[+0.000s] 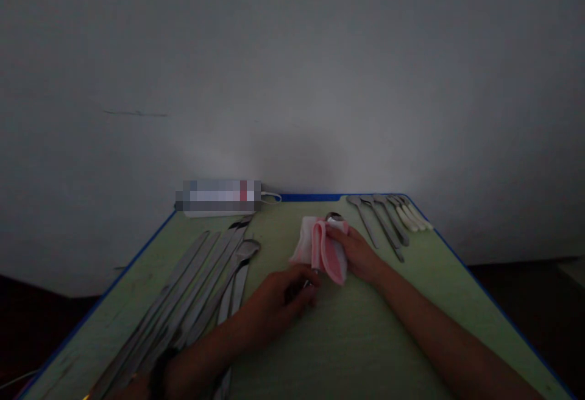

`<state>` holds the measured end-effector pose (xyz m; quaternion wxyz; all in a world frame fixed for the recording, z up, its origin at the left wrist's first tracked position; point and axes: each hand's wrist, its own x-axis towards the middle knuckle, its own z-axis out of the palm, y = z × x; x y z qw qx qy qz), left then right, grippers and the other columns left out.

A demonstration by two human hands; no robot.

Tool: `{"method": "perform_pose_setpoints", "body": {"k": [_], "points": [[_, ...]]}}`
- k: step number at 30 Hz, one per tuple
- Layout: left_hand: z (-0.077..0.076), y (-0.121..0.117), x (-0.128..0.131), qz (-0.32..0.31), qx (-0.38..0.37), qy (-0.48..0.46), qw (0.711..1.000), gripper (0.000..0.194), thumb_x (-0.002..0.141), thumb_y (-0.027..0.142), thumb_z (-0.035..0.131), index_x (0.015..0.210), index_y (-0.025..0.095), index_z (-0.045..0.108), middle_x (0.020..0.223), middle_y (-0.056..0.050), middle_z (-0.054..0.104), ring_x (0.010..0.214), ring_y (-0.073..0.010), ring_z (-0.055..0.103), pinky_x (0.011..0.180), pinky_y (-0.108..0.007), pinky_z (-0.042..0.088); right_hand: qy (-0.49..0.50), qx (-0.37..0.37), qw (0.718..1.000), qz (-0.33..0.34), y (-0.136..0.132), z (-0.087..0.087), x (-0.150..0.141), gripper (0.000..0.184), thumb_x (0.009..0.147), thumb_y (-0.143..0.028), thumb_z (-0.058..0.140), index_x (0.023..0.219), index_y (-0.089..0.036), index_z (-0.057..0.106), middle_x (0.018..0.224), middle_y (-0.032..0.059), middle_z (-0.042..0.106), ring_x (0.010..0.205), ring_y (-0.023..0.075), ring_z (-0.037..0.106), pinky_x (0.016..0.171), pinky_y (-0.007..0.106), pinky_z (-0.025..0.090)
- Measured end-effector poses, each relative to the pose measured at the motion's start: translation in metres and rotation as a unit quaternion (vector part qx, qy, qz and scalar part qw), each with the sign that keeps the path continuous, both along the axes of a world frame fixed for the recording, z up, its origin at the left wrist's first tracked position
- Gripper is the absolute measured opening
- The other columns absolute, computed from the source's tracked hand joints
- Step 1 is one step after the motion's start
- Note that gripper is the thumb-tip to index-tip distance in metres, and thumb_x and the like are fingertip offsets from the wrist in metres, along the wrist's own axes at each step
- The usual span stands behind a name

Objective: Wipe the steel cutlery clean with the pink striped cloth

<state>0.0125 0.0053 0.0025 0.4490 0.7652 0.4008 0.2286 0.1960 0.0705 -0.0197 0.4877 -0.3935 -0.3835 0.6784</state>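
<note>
Above the middle of the table, my right hand (360, 253) is closed on a folded pink and white cloth (305, 242). The cloth wraps around a metal spoon, whose shiny bowl (335, 216) shows past its far edge. Lower and to the left, my left hand (284, 295) is closed, with fingers and thumb pinching the near end of the spoon's handle. Most of the handle is hidden by the cloth and my fingers.
Several long metal knives (183, 275) and a spoon (247, 247) lie along the left, partly under my left forearm. At the far right are several spoons (365, 220) and white-handled forks (414, 217). A blurred-out white box (219, 199) with a cable stands at the back left, by the wall.
</note>
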Motion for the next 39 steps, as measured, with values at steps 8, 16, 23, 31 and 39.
{"method": "perform_pose_setpoints", "body": {"k": [8,16,23,31,39], "points": [[0.005,-0.005,-0.001,-0.061,-0.023,0.009,0.998,0.011,0.084,0.021,0.048,0.086,0.017,0.058,0.063,0.003,0.059,0.054,-0.0092,0.047,0.053,-0.019,0.035,-0.026,0.016,1.000,0.006,0.000,-0.001,0.002,0.029,0.066,-0.039,0.067,0.086,-0.017,0.065,0.076,0.0015,0.067,0.063,0.0141,0.057,0.063,0.027,0.043],[-0.001,0.000,0.002,0.013,-0.006,-0.022,1.000,0.015,0.089,0.025,0.042,0.088,0.018,0.056,0.069,0.003,0.056,0.058,-0.0092,0.049,0.055,-0.019,0.036,-0.010,0.010,1.000,-0.002,0.000,0.000,0.001,0.028,0.065,-0.037,0.069,0.085,-0.017,0.064,0.071,-0.0002,0.065,0.062,0.0129,0.056,0.060,0.025,0.042],[-0.001,-0.003,-0.001,-0.020,0.014,-0.003,1.000,0.015,0.087,0.029,0.046,0.088,0.018,0.056,0.062,0.006,0.047,0.054,-0.0082,0.040,0.050,-0.018,0.030,-0.001,-0.003,1.000,-0.008,-0.001,0.002,0.000,0.029,0.065,-0.038,0.070,0.083,-0.016,0.064,0.072,0.0007,0.066,0.063,0.0132,0.057,0.061,0.025,0.043],[-0.001,-0.003,-0.003,0.006,-0.017,-0.014,1.000,0.022,0.092,0.032,0.036,0.097,0.019,0.053,0.061,0.005,0.047,0.056,-0.0101,0.044,0.053,-0.020,0.034,0.117,-0.071,0.990,-0.017,0.007,0.001,0.003,0.046,0.073,-0.062,0.050,0.089,-0.020,0.061,0.084,0.0055,0.068,0.082,0.0201,0.061,0.075,0.034,0.046],[-0.011,0.002,-0.004,0.112,-0.023,-0.108,0.988,0.022,0.093,0.030,0.032,0.099,0.018,0.051,0.058,0.006,0.044,0.051,-0.0098,0.042,0.049,-0.020,0.033,0.168,-0.087,0.982,0.018,0.002,0.014,0.016,0.055,0.071,-0.070,0.037,0.089,-0.023,0.060,0.084,0.0063,0.069,0.090,0.0274,0.060,0.078,0.045,0.044]]}}
